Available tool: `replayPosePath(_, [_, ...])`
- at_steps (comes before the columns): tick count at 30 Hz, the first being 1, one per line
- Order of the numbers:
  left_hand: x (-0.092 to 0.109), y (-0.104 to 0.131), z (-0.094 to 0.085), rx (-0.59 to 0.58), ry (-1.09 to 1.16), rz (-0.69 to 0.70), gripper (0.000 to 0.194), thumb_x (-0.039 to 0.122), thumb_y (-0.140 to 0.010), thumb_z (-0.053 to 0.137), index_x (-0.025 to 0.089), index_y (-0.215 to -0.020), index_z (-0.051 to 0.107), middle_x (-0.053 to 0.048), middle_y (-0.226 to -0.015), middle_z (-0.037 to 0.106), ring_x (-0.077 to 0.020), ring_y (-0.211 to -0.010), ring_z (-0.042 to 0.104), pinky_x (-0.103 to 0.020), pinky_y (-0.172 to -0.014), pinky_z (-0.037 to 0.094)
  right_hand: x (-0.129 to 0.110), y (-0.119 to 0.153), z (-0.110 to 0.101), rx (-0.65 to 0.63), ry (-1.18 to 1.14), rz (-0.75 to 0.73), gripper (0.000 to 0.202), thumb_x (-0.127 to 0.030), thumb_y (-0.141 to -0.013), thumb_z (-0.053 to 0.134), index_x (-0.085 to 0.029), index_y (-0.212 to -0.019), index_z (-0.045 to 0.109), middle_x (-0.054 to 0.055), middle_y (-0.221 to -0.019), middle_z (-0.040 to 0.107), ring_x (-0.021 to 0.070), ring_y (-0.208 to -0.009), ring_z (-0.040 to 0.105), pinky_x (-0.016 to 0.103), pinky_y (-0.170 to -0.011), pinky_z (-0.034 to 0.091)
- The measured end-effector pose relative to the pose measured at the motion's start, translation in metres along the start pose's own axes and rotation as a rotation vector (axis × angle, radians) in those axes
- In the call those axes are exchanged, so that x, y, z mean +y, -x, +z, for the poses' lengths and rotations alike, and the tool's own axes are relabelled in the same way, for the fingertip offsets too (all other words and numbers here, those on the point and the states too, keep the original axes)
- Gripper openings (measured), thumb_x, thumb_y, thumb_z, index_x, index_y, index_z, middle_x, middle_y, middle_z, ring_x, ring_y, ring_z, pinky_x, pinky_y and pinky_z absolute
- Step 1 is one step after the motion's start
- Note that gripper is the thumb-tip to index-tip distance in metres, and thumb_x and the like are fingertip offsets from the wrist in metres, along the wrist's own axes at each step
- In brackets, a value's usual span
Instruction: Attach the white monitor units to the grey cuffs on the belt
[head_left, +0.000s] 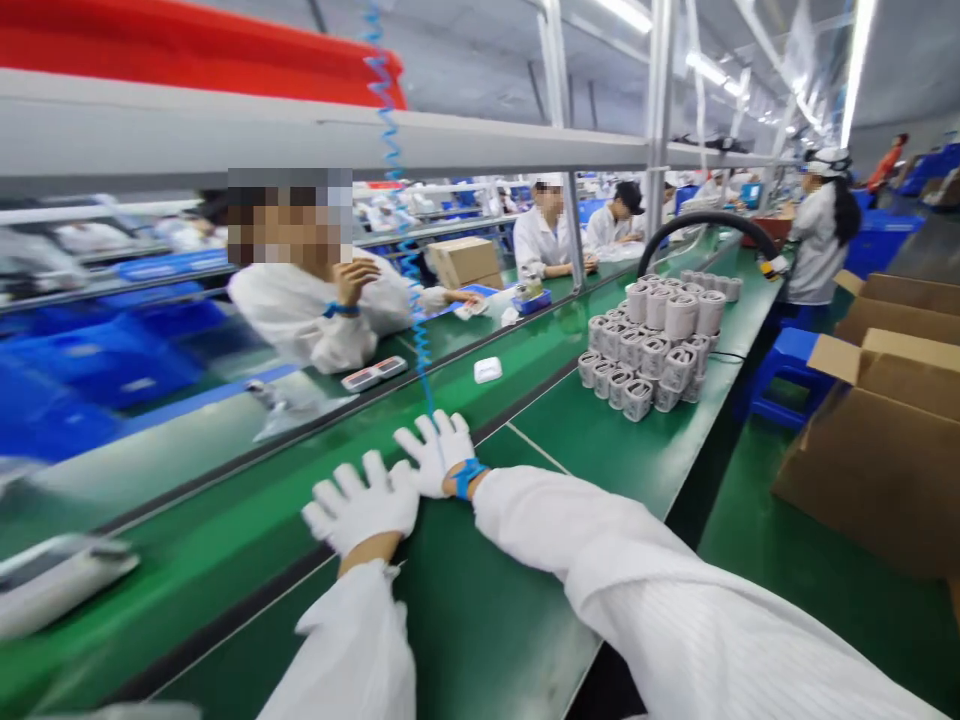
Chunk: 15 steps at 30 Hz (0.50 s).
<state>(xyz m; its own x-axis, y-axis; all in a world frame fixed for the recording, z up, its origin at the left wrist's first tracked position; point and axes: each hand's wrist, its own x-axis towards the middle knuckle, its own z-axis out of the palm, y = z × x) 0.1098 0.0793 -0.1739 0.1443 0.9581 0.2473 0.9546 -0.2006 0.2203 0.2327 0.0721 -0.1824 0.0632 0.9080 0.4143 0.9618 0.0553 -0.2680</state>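
Both hands wear white gloves and lie side by side over the near edge of the green conveyor belt [300, 482]. My left hand [364, 502] has its fingers spread and holds nothing. Just right of it and a little farther off, my right hand [439, 450] is also spread and holds nothing, with a blue band at the wrist. A blue coiled cord [412, 270] hangs down to the fingers of my right hand; whether it touches them I cannot tell. Beyond my right hand a small white part [487, 370] rests on the belt.
Stacked grey-white parts [645, 345] stand on the green table at the right. A blurred white device [64, 585] is at the left. Across the belt sits a person in white [322, 310]. Open cardboard boxes [877, 470] and a blue stool [787, 370] stand to the right.
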Motion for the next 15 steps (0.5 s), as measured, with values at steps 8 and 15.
replayPosePath(8, [-0.003, -0.006, 0.014, 0.116, -0.025, -0.060, 0.076, 0.057, -0.102, 0.016, 0.016, -0.164, 0.032, -0.017, -0.171, 0.024, -0.0419, -0.158, 0.014, -0.060, -0.127, 0.004, 0.005, -0.012, 0.011, -0.024, 0.027, -0.006, 0.068, -0.054, -0.103, 0.043, -0.029, -0.165, 0.031, 0.009, -0.174, 0.016, 0.0323, -0.161, 0.008, 0.053, -0.127, 0.000])
replayPosePath(15, [-0.007, -0.019, 0.021, 0.104, -0.011, -0.072, 0.074, 0.058, -0.103, 0.017, 0.019, -0.165, 0.029, -0.015, -0.173, 0.020, -0.0403, -0.160, 0.011, -0.060, -0.128, 0.003, 0.007, -0.023, 0.014, -0.042, 0.061, 0.016, 0.070, -0.057, -0.102, 0.042, -0.031, -0.165, 0.029, 0.009, -0.174, 0.015, 0.0334, -0.161, 0.009, 0.052, -0.128, 0.001])
